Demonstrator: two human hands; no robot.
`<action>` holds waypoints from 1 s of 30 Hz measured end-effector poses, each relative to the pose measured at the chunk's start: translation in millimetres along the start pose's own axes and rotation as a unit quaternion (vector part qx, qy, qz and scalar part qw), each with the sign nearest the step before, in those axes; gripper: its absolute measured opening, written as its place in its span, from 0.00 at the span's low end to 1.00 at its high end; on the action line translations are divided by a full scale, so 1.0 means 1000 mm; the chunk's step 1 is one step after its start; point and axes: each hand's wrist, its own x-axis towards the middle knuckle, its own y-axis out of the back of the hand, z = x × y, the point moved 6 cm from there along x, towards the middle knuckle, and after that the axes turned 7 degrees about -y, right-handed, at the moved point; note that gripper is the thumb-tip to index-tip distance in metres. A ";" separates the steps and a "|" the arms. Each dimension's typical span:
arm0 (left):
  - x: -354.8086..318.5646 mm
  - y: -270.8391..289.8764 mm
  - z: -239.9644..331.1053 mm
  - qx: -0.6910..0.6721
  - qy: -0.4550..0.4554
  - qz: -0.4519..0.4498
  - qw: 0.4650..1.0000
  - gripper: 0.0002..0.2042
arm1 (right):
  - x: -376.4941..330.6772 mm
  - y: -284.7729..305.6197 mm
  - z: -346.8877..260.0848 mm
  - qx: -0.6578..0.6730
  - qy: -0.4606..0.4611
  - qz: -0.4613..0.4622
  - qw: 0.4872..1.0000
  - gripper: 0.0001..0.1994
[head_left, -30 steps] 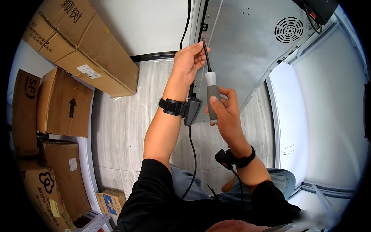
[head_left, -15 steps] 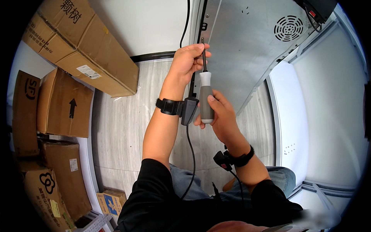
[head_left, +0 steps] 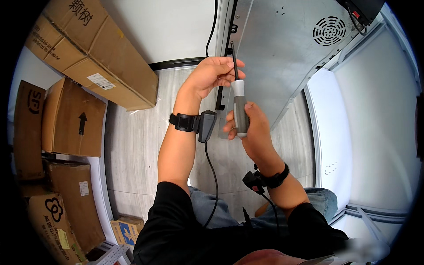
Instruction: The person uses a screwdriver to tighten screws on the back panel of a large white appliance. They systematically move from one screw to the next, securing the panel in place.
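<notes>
A screwdriver (head_left: 240,104) with a grey handle, white collar and dark shaft points away from me, its tip at the left edge of a bare metal cabinet panel (head_left: 278,57). My right hand (head_left: 258,131) is wrapped round the handle, thumb lying along its side. Around the middle of the shaft, my left hand (head_left: 210,74) has its fingers closed in a light pinch. The tip meets the edge near a small screw or hole; whether it is seated there I cannot tell. Each wrist wears a black strap with a small cabled box.
Tall cardboard boxes (head_left: 106,57) stand at the far left, with more cartons (head_left: 73,117) stacked below them. The panel carries a round vent (head_left: 329,31), and a black box with a cable (head_left: 360,13) sits at its far right. A white wall panel (head_left: 338,141) borders the right side.
My left hand has slid back along the shaft toward the handle, and its forearm has shifted left. The screwdriver's handle end has swung slightly right, with my right hand still on it.
</notes>
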 end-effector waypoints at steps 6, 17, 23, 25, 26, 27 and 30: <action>0.000 0.006 -0.004 0.044 0.000 0.062 0.997 0.09 | -0.003 -0.006 0.002 -0.018 -0.030 -0.016 0.999 0.15; -0.017 -0.011 0.005 0.017 -0.002 -0.092 0.996 0.16 | 0.001 -0.007 0.013 0.163 -0.086 -0.064 0.981 0.15; -0.019 -0.007 0.002 0.096 0.000 -0.050 0.994 0.20 | -0.003 -0.005 0.016 0.133 -0.082 0.011 0.988 0.15; -0.019 -0.006 0.002 0.139 0.017 -0.013 0.990 0.20 | -0.006 -0.005 0.016 0.060 -0.063 0.029 0.996 0.15; -0.018 -0.008 0.002 0.161 0.021 -0.003 0.987 0.20 | -0.005 -0.004 0.016 0.057 -0.061 0.029 0.996 0.15; -0.018 -0.012 0.002 0.182 0.026 0.009 0.983 0.21 | -0.003 -0.001 0.017 0.055 -0.059 0.028 0.996 0.15; -0.022 -0.017 0.007 0.168 0.005 -0.014 0.986 0.24 | -0.003 -0.001 0.015 0.115 -0.071 -0.019 0.991 0.16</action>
